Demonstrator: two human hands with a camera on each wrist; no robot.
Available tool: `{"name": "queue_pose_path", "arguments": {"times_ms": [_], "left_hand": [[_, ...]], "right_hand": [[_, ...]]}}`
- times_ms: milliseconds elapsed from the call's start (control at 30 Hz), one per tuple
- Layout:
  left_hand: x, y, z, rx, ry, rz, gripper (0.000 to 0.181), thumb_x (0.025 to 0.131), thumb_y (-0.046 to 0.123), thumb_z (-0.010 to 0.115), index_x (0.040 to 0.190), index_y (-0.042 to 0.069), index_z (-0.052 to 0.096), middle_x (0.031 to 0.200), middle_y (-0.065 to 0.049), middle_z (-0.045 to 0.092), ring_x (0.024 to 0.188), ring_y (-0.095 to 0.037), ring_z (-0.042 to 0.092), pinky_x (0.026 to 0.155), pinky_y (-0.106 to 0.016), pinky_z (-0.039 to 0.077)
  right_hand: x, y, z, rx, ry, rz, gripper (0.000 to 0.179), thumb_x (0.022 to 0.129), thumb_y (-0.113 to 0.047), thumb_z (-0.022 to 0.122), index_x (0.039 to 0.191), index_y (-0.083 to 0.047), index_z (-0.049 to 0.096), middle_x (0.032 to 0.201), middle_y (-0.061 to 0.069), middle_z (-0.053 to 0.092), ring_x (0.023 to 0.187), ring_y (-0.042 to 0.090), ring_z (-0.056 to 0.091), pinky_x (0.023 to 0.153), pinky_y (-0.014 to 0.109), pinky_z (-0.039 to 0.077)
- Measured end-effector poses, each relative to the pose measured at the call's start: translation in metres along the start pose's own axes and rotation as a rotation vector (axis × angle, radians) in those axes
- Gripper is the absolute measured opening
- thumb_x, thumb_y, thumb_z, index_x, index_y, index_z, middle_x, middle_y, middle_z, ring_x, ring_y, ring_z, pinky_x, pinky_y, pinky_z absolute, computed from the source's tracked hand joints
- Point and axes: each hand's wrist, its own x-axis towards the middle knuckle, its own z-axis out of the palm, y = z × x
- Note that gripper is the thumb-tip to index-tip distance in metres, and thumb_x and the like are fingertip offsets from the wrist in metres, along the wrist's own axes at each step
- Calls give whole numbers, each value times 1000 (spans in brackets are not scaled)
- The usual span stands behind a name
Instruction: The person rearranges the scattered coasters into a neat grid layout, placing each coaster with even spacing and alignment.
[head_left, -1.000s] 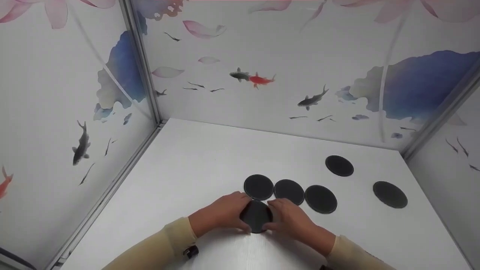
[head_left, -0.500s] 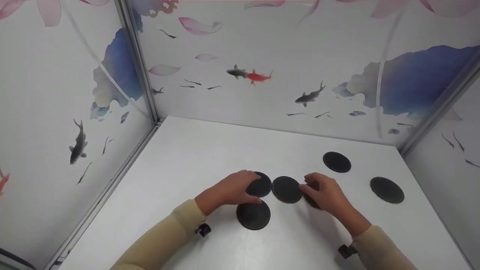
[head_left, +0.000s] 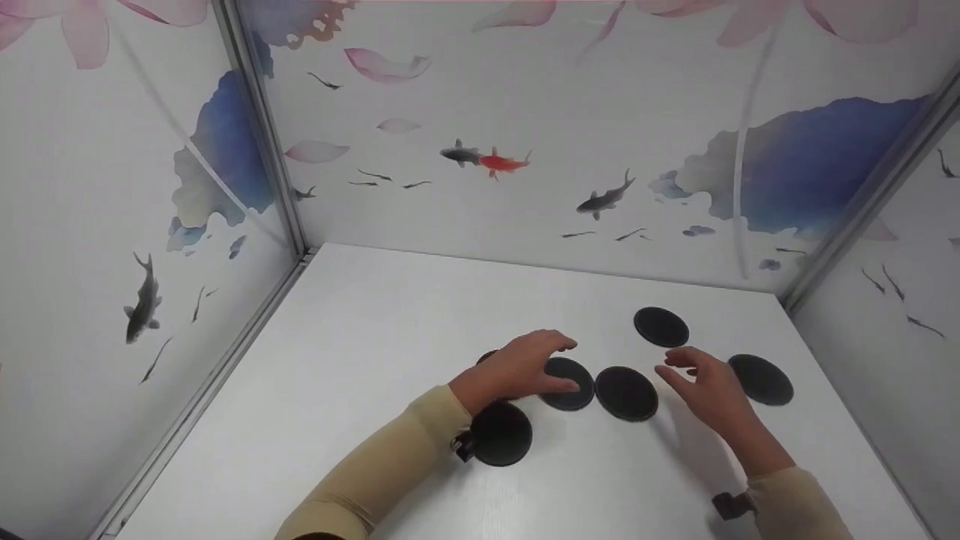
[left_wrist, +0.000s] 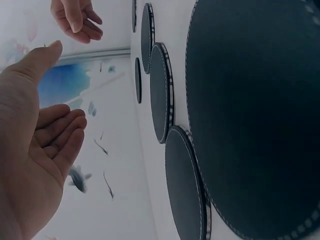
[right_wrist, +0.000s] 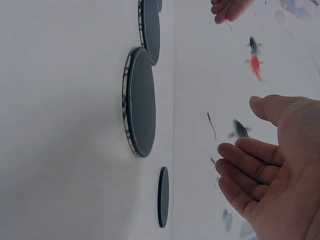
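Observation:
Several round black coasters with pale-stitched edges lie flat on a white table. My left hand hovers over the row, thumb and fingers apart, holding nothing. Beneath it the left coaster is mostly hidden; the middle coaster shows past the thumb. At the row's right end lies another coaster. The front coaster sits by my left wrist and fills much of the left wrist view. My right hand hangs above the table, fingers loosely bent around nothing, between the row and the far-right coaster.
A separate coaster lies towards the back right. White panels printed with fish and petals close off the table's back and sides. A metal post stands at the left corner.
Both hands let go of the front coaster and moved right, the left over the row, the right past its end. The front coaster stays below the left one; the view has shifted slightly.

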Motion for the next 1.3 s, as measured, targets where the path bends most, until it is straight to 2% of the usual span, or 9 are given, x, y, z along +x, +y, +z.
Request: {"name": "queue_pose_path", "arguments": {"times_ms": [233, 533, 767, 900, 1067, 1300], "left_hand": [[39, 6, 17, -14, 6, 15, 74, 88, 61, 70, 146, 17, 52, 134, 1, 60, 125, -10, 53, 105, -27, 43], [84, 7, 32, -29, -8, -29, 76, 88, 61, 70, 147, 17, 51, 138, 3, 58, 129, -10, 52, 107, -26, 41], [128, 1, 45, -58, -15, -106, 79, 89, 62, 69, 151, 18, 47, 145, 4, 53, 134, -10, 47, 110, -26, 38], [149, -1, 53, -65, -3, -181, 78, 89, 59, 70, 150, 17, 47, 148, 3, 52, 138, -12, 45, 112, -27, 36], [166, -3, 59, -33, 0, -268, 78, 89, 56, 72, 151, 15, 47, 153, 0, 48, 142, -15, 41, 115, -28, 33], [179, -13, 65, -4, 0, -367, 82, 87, 53, 75, 153, 15, 45, 156, -1, 44, 145, -16, 39, 117, -29, 30]], "right_hand": [[-2, 31, -5, -11, 43, 38, 44, 96, -41, 70, 117, -2, 67, 113, 15, 72, 107, 33, 66, 92, 54, 51], [17, 60, -6, 9, 58, 109, 53, 96, -44, 69, 123, 0, 63, 120, 20, 68, 115, 37, 62, 97, 54, 48], [41, 78, -1, 43, 35, 209, 71, 93, -48, 71, 137, 5, 51, 135, 27, 57, 128, 42, 52, 104, 56, 42], [54, 86, 4, 58, 1, 256, 80, 91, -51, 72, 143, 4, 46, 142, 29, 50, 133, 44, 46, 108, 58, 39], [67, 93, 10, 55, -33, 290, 90, 89, -50, 75, 149, 6, 37, 148, 31, 42, 139, 46, 39, 113, 59, 32], [83, 101, 16, 39, -47, 322, 101, 86, -47, 79, 153, 9, 28, 153, 31, 36, 143, 47, 31, 115, 58, 28]]}}
